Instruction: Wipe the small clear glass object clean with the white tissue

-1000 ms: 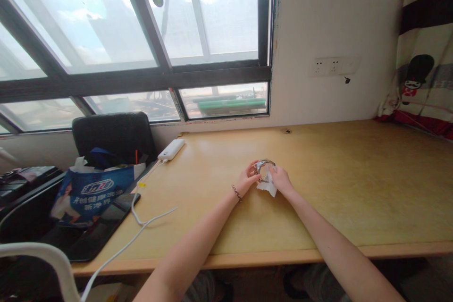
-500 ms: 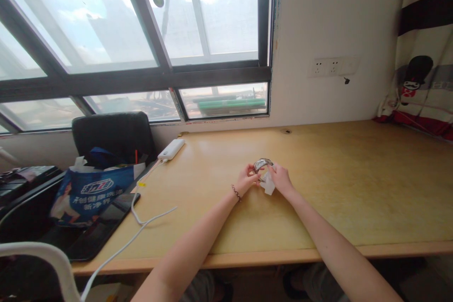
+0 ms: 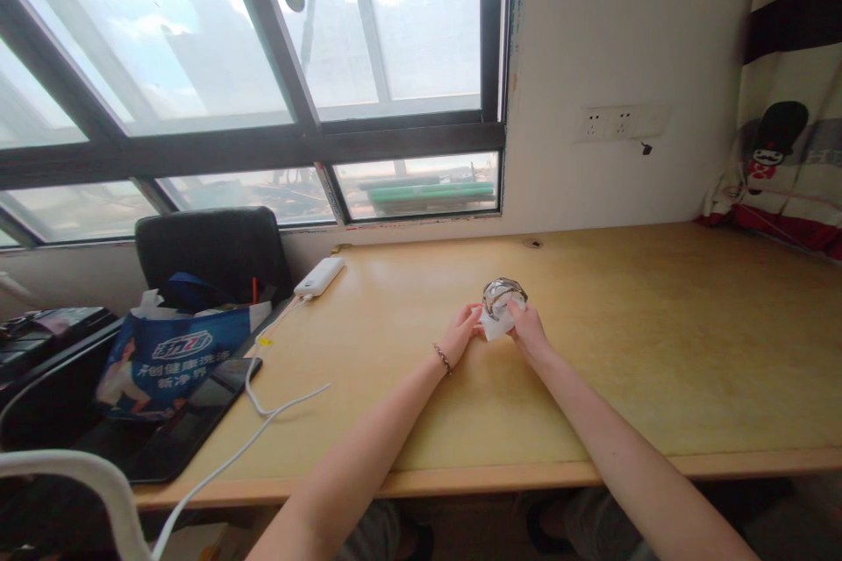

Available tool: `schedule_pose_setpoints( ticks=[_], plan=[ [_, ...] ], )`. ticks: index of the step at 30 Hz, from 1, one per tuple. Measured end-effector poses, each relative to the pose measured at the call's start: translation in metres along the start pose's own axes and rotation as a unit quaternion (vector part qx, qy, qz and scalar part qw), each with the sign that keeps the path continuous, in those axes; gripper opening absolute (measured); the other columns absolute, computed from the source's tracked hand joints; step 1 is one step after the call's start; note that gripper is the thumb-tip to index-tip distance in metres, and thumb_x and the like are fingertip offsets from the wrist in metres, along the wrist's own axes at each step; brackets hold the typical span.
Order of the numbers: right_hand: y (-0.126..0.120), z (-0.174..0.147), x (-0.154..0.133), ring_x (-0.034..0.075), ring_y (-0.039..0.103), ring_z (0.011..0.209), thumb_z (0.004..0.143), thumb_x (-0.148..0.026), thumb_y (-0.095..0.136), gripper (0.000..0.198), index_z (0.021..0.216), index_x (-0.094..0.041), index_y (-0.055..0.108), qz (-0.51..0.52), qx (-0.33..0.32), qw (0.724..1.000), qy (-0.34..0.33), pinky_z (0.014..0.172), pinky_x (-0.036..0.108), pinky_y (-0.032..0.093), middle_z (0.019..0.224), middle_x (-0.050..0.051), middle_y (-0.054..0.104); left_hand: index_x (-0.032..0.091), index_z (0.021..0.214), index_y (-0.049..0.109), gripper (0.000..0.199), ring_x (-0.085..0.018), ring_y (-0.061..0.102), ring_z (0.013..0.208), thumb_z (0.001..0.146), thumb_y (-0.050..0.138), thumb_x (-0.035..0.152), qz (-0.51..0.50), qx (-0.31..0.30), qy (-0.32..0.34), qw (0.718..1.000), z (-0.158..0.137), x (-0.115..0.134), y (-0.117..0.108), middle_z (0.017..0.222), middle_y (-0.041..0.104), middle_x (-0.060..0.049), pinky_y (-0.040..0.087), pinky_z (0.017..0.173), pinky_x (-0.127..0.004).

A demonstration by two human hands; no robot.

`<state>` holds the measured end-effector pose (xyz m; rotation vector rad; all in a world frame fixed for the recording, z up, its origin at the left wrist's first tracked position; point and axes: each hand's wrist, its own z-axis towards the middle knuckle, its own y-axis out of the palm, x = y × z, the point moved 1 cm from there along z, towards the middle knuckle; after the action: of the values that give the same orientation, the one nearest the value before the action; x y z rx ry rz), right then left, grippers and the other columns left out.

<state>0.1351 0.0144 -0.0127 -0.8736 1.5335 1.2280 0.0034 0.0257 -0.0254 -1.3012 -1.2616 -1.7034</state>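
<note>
A shiny silver and dark ring-shaped metal band (image 3: 505,286), like a bracelet or watch, is held above the middle of the desk. White tissue (image 3: 495,326) hangs in front of it and partly inside its loop. My right hand (image 3: 528,333) is closed on the band's near right side, with the thumb pressing the tissue against it. At the tissue's left edge, my left hand (image 3: 462,333) has its fingers bent and closed on it. A chain bracelet (image 3: 442,358) circles my left wrist. Some fingertips are hidden behind the tissue.
On the wooden desk (image 3: 658,351), a white power bank (image 3: 319,277) and a white cable (image 3: 276,410) lie to the left. A black tablet (image 3: 190,429) overhangs the left side, beside a blue bag (image 3: 177,359) and black chair (image 3: 210,254). A window and wall sockets are behind.
The metal band has moved slightly right and up and turned, so its loop shows more. The tissue has spread across its front. My left fingers have shifted from the band to the tissue.
</note>
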Motion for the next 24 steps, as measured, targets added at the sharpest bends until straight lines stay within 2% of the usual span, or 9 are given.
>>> schedule_pose_setpoints(
  ticks=[4,7,10,12,18,21,24],
  plan=[
    [0.005,-0.006,-0.006,0.017,0.059,0.065,0.062,-0.031,0.054,0.024,0.081,-0.017,0.056,0.076,-0.044,0.996,0.029,0.056,0.027,0.047,0.079,0.006,0.065,0.015,0.092,0.057,0.036,-0.016,0.057,0.077,0.072,0.054,0.045,-0.076,-0.058,-0.083,0.992,-0.003,0.004,0.003,0.091,0.06,-0.009,0.046,0.065,-0.027],
    [0.006,-0.008,-0.006,0.014,0.057,0.061,0.061,-0.024,0.054,0.021,0.08,-0.017,0.055,0.099,-0.048,0.994,0.026,0.052,0.024,0.046,0.074,0.003,0.062,0.013,0.085,0.058,0.031,-0.012,0.056,0.063,0.07,0.057,0.041,-0.094,-0.062,-0.109,0.988,-0.007,0.005,0.003,0.077,0.061,-0.006,0.045,0.057,-0.025],
    [0.004,-0.008,-0.005,0.012,0.054,0.056,0.058,-0.02,0.054,0.022,0.08,-0.018,0.053,0.094,-0.037,0.994,0.033,0.049,0.023,0.046,0.069,0.0,0.06,0.012,0.078,0.057,0.026,-0.009,0.052,0.052,0.063,0.065,0.033,-0.082,-0.025,-0.104,0.991,-0.007,0.003,0.003,0.065,0.059,-0.003,0.041,0.049,-0.021],
    [0.002,-0.008,-0.005,0.012,0.054,0.056,0.057,-0.02,0.055,0.023,0.08,-0.019,0.052,0.072,-0.037,0.995,0.052,0.049,0.024,0.046,0.069,0.0,0.061,0.012,0.076,0.058,0.027,-0.009,0.052,0.051,0.059,0.068,0.031,-0.073,-0.002,-0.094,0.993,-0.007,0.0,0.003,0.063,0.059,-0.003,0.04,0.047,-0.02],
    [-0.003,-0.007,-0.006,0.013,0.056,0.056,0.06,-0.027,0.057,0.015,0.071,-0.017,0.053,0.022,-0.022,0.991,0.129,0.05,0.025,0.048,0.064,0.002,0.061,0.011,0.072,0.059,0.023,-0.008,0.05,0.047,0.059,0.066,0.029,-0.08,0.002,-0.056,0.995,-0.007,0.003,0.002,0.058,0.056,-0.001,0.04,0.046,-0.022],
    [-0.005,-0.004,-0.003,0.012,0.056,0.053,0.059,-0.021,0.054,0.014,0.073,-0.017,0.052,0.034,-0.015,0.989,0.144,0.049,0.023,0.047,0.063,0.0,0.06,0.011,0.076,0.06,0.026,-0.012,0.055,0.056,0.06,0.065,0.03,-0.103,-0.008,-0.047,0.994,-0.009,0.006,0.001,0.067,0.061,-0.004,0.046,0.057,-0.028],
    [-0.007,0.0,0.001,0.013,0.059,0.058,0.058,-0.017,0.053,0.024,0.082,-0.019,0.051,0.041,-0.021,0.988,0.147,0.053,0.025,0.048,0.072,-0.001,0.063,0.011,0.082,0.06,0.027,-0.016,0.057,0.071,0.061,0.065,0.028,-0.142,-0.007,-0.029,0.989,-0.01,0.009,0.001,0.079,0.063,-0.007,0.048,0.07,-0.035]
  ],
)
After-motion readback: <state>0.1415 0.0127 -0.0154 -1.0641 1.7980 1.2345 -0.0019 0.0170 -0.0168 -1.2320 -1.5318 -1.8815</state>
